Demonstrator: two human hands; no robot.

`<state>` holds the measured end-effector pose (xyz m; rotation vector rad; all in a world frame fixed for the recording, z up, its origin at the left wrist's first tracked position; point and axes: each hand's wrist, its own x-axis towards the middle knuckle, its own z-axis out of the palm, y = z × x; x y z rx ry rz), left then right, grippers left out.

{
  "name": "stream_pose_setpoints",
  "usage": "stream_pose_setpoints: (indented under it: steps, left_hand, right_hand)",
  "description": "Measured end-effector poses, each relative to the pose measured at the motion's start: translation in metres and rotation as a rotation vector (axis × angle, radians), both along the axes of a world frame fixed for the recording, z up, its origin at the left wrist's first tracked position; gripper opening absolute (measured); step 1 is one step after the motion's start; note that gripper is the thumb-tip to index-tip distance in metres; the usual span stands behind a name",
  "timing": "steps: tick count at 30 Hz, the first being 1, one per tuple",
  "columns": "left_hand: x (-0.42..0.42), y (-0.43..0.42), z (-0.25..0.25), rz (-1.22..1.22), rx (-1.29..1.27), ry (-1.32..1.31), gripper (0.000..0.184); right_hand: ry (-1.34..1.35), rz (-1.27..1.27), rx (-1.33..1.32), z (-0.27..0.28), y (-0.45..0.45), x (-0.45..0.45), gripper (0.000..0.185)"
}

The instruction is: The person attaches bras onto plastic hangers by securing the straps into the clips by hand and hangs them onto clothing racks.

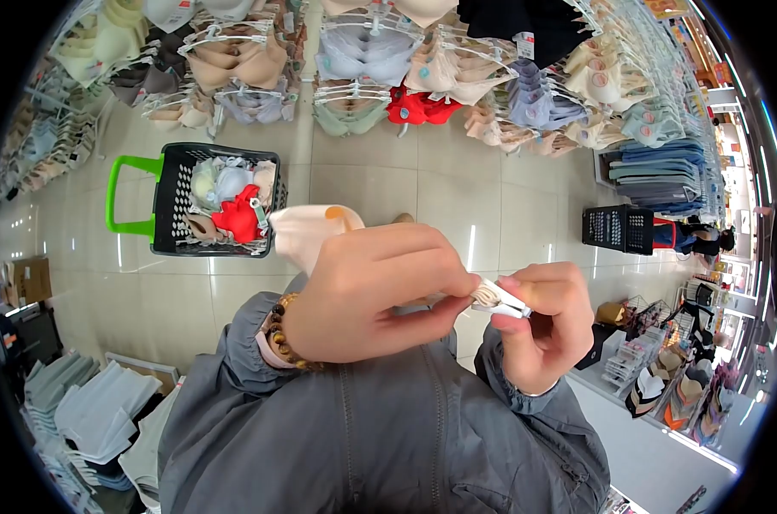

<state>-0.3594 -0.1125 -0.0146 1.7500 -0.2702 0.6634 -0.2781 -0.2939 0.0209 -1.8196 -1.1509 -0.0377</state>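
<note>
Near mid-frame, the left hand [380, 291] grips a pale garment [307, 236] while, right of centre, the right hand [547, 321] pinches a white clip [509, 299].

The left hand [380, 295] hides much of the pale pink garment [298, 236], so its full shape cannot be told, nor whether the cream band [487, 296] belongs to it. The right hand [542, 321] covers part of the white clip [512, 301]. A tan object [403, 218] behind the left knuckles is too hidden to identify. Print on the hanging tag [525, 44] is too small to read. The top edge cuts off the black garment [491, 17]; the bottom edge, the grey jacket [397, 428].
</note>
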Motion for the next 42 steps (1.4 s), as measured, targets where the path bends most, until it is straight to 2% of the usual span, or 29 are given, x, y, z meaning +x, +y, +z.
stream_pose_setpoints:
  steps: [6, 11, 12, 13, 15, 17, 19, 22, 27, 33, 38, 41, 42]
  left_hand:
    - [0.001, 0.000, -0.001, -0.024, 0.003, -0.026, 0.019]
    - [-0.004, 0.002, -0.005, -0.145, -0.082, 0.126, 0.012]
    - [-0.004, 0.003, -0.007, -0.148, -0.079, 0.125, 0.012]
    - [-0.002, 0.005, -0.009, -0.260, -0.265, 0.284, 0.013]
    - [0.005, 0.006, -0.013, -0.508, -0.652, 0.579, 0.020]
    - [0.016, 0.004, -0.023, -0.649, -0.784, 0.642, 0.018]
    - [0.021, 0.003, -0.034, -0.682, -0.811, 0.651, 0.020]
    - [0.026, 0.002, -0.040, -0.780, -0.865, 0.672, 0.022]
    - [0.028, -0.001, -0.053, -0.935, -0.957, 0.668, 0.027]
    - [0.030, -0.001, -0.048, -0.940, -0.925, 0.693, 0.032]
    - [0.034, 0.000, -0.048, -0.894, -0.892, 0.706, 0.030]
    - [0.036, -0.007, -0.027, -0.861, -0.934, 0.689, 0.028]
    - [0.036, -0.010, -0.017, -0.684, -0.800, 0.634, 0.027]
  right_hand:
    - [0.025, -0.008, 0.016, -0.003, -0.002, 0.001, 0.027]
    - [0.087, 0.017, 0.038, -0.008, -0.003, 0.005, 0.021]
    - [0.276, 0.012, -0.005, -0.005, -0.003, 0.005, 0.019]
    - [0.465, 0.006, -0.047, -0.003, -0.004, 0.006, 0.016]
    - [0.524, 0.006, -0.088, -0.004, -0.008, 0.014, 0.013]
    - [0.542, 0.060, -0.159, -0.008, -0.007, 0.022, 0.011]
    - [0.537, 0.074, -0.135, -0.009, -0.005, 0.025, 0.009]
    - [0.380, 0.152, -0.129, -0.008, -0.004, 0.029, 0.011]
    - [0.340, 0.144, -0.137, -0.001, -0.002, 0.028, 0.011]
    - [0.284, 0.227, -0.152, 0.008, -0.002, 0.030, 0.008]
    - [0.234, 0.160, -0.069, -0.001, -0.001, 0.030, 0.013]
    - [0.185, 0.069, -0.073, 0.007, -0.005, 0.030, 0.015]
    - [0.189, 0.025, -0.096, 0.009, -0.007, 0.030, 0.016]
